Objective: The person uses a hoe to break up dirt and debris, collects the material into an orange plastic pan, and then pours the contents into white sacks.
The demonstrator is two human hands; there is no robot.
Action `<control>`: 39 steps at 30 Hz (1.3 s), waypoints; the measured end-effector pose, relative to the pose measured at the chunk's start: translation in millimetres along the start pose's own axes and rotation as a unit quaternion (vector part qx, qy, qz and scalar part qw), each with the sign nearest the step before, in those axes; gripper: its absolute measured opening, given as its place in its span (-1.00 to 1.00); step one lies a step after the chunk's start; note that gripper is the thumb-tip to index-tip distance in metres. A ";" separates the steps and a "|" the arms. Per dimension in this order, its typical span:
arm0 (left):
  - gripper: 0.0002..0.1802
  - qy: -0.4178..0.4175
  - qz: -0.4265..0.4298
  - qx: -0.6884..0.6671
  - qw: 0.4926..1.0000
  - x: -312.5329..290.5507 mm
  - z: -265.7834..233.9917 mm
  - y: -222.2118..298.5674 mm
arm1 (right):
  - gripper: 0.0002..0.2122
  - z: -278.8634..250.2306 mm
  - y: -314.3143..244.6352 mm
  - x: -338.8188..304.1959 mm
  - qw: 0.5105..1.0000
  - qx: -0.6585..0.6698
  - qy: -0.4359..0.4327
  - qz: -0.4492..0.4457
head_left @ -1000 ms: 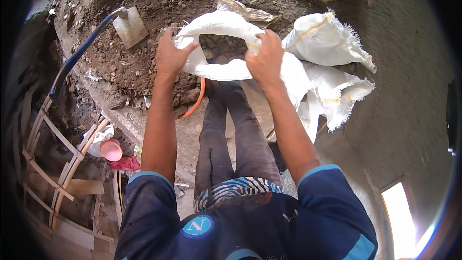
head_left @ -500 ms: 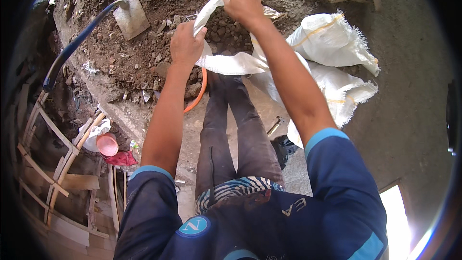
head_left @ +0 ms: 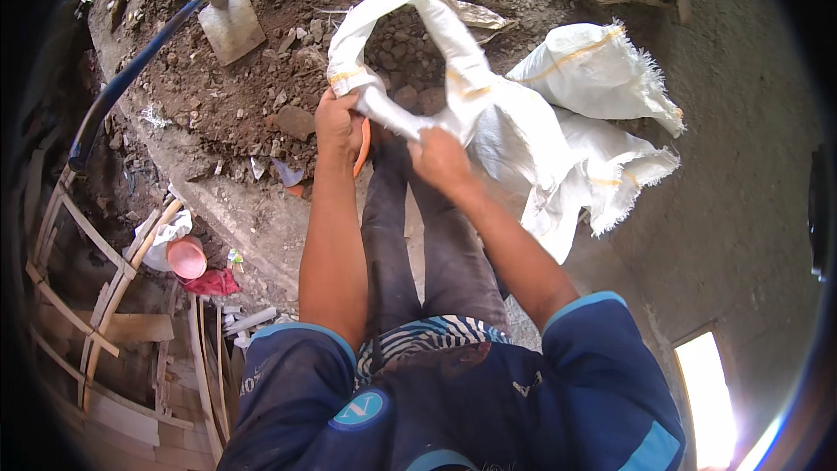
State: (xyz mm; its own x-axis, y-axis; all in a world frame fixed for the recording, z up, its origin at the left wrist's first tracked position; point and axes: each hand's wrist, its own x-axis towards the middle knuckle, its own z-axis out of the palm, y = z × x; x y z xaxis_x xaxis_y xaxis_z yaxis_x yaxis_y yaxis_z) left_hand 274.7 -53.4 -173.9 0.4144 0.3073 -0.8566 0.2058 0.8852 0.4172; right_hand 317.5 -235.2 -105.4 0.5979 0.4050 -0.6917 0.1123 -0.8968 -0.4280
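A white woven sack (head_left: 466,48) with a yellow stripe stands in front of my legs, its mouth rolled outward into a thick ring. Loose stones and soil show through the ring. My left hand (head_left: 338,125) is closed on the rolled rim at its near left. On the near side of the rim, my right hand (head_left: 441,160) grips the cloth, which is smeared by motion there. Below my left hand, part of a curved orange strip (head_left: 363,150) shows; the rest is hidden.
More white sack cloth (head_left: 580,70) with frayed ends lies to the right. A hoe (head_left: 231,26) with a dark blue handle rests on the heap of soil and rubble (head_left: 209,113). At lower left are a pink plastic container (head_left: 186,257), red cloth (head_left: 212,283) and a bamboo frame (head_left: 100,323).
My right hand has moved from the far side of the sack's rim to the near side. My left hand has dropped slightly nearer, and the mouth now shows as a wide ring.
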 end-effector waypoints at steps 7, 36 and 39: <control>-0.46 0.085 0.076 0.265 0.958 -30.2 9.2 18.3 | -0.68 -24.7 -12.3 -10.8 0.988 0.126 0.069 -0.057; -0.62 -0.108 0.234 0.588 0.766 -57.0 98.1 23.2 | -0.72 -52.2 2.3 55.2 0.974 0.189 0.129 -0.010; -0.67 -0.172 0.197 0.513 0.818 -124.5 82.8 17.4 | -0.79 -55.7 -18.1 -3.6 0.982 0.169 0.083 -0.006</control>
State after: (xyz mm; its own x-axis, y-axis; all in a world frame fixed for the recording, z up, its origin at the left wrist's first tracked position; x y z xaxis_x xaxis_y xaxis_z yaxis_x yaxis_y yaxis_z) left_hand 300.1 -105.2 -34.9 0.8161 0.2250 -0.5323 0.5587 -0.0716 0.8263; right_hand 357.5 -230.4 -62.8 0.7221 0.3563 -0.5930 -0.1320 -0.7704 -0.6237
